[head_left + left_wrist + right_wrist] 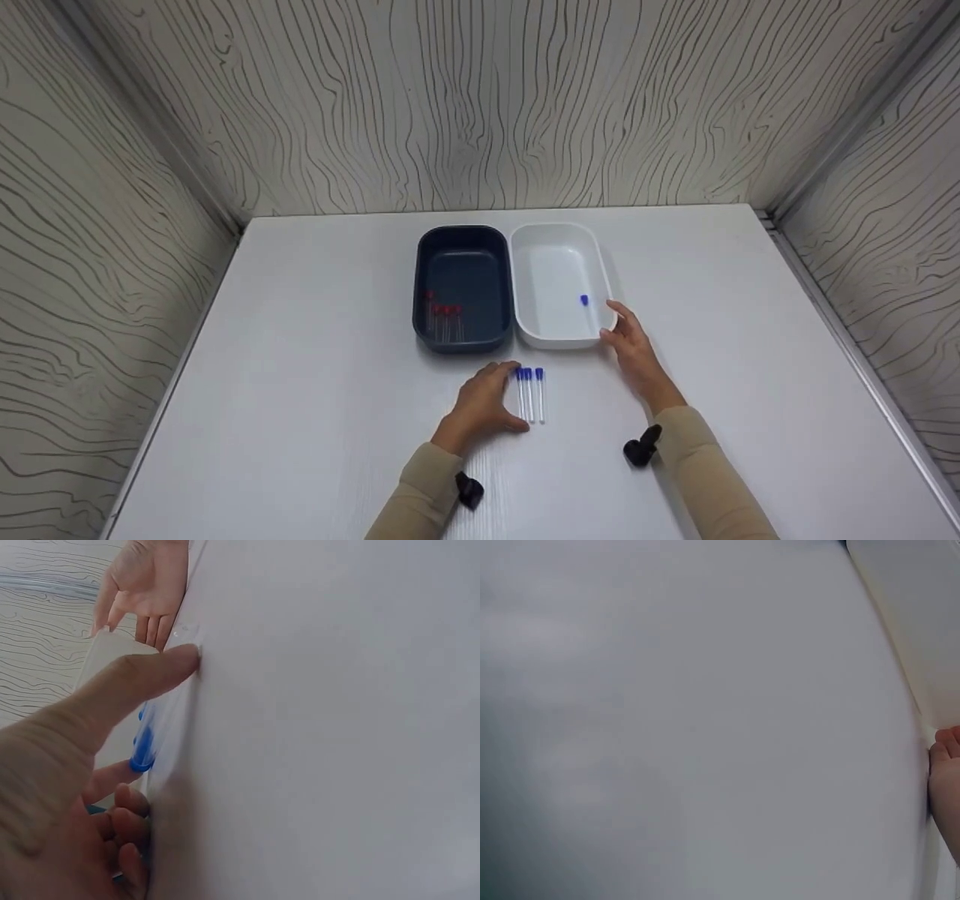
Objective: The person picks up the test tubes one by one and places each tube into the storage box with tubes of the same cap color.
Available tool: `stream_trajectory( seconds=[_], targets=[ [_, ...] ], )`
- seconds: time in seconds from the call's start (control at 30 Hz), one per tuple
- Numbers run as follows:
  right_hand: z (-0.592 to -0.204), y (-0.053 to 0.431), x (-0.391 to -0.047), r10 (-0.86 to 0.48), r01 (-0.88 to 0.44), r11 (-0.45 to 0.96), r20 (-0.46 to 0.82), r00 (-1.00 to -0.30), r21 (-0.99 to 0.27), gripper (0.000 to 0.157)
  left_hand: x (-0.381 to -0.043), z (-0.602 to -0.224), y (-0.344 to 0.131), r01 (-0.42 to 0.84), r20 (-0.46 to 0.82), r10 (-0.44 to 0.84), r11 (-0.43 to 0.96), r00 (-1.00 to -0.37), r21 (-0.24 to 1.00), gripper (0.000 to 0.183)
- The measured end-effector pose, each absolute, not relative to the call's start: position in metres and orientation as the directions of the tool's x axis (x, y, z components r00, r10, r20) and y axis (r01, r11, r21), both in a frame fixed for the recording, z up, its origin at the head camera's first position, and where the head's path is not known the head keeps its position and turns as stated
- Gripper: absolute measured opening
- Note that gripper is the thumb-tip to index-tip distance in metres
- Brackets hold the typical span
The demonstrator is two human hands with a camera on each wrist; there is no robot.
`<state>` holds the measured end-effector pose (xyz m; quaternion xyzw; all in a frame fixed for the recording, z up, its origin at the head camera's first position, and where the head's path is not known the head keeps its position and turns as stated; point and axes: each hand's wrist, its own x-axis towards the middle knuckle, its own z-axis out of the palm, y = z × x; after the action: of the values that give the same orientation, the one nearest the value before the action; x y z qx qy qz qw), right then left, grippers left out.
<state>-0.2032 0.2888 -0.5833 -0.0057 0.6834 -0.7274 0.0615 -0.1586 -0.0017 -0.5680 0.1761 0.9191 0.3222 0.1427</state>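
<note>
Left hand (481, 400): lower centre, fingers apart, spanning blue-capped tubes (531, 397)
Right hand (637, 361): clamped on white tray (556, 343)
Tube step: gathering, seemingly; next needs gentle pinching

White tabletop (300, 375) is looking smooth with a soft sheen. Dark tray (472, 277) is reading as satin plastic, white tray (551, 277) as glossier plastic. Clear tubes (532, 399) are looking slick, plastic or glass, I'm not telling which; blue caps (528, 373) and red caps (447, 310) are looking plastic. Wall panels (480, 105) are showing wood-grain lines, mostly matt; corner strips (142, 97), dull metal. Sleeves (701, 461) are looking like matt cloth.
</note>
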Motion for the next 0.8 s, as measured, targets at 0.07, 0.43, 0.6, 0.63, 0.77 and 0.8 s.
stream_trajectory(
  seconds=[0.07, 0.43, 0.6, 0.63, 0.77, 0.8],
  targets=[
    [-0.583, 0.289, -0.203, -0.095, 0.083, -0.051, -0.078, -0.992, -0.995, 0.063, -0.159, -0.568, -0.002, 0.24, -0.141, 0.418, 0.731, -0.897, 0.639, 0.096],
    [-0.583, 0.287, -0.204, -0.09, 0.084, -0.076, -0.077, -0.993, -0.994, 0.063, -0.162, -0.567, -0.007, 0.301, -0.073, 0.457, 0.689, -0.887, 0.659, 0.093],
    [-0.579, 0.286, -0.203, -0.09, 0.105, -0.104, -0.096, -0.991, -0.989, 0.062, -0.163, -0.562, -0.01, 0.295, -0.073, 0.474, 0.654, -0.877, 0.697, 0.094],
    [-0.579, 0.286, -0.203, -0.09, 0.104, -0.11, -0.094, -0.991, -0.988, 0.061, -0.164, -0.56, -0.011, 0.295, -0.074, 0.476, 0.65, -0.876, 0.7, 0.094],
    [-0.581, 0.286, -0.203, -0.088, 0.092, -0.105, -0.083, -0.993, -0.99, 0.062, -0.165, -0.554, -0.012, 0.292, -0.075, 0.482, 0.64, -0.873, 0.71, 0.094],
    [-0.581, 0.286, -0.203, -0.088, 0.092, -0.105, -0.083, -0.993, -0.99, 0.062, -0.166, -0.552, -0.012, 0.295, -0.072, 0.485, 0.634, -0.871, 0.715, 0.094]
  ],
)
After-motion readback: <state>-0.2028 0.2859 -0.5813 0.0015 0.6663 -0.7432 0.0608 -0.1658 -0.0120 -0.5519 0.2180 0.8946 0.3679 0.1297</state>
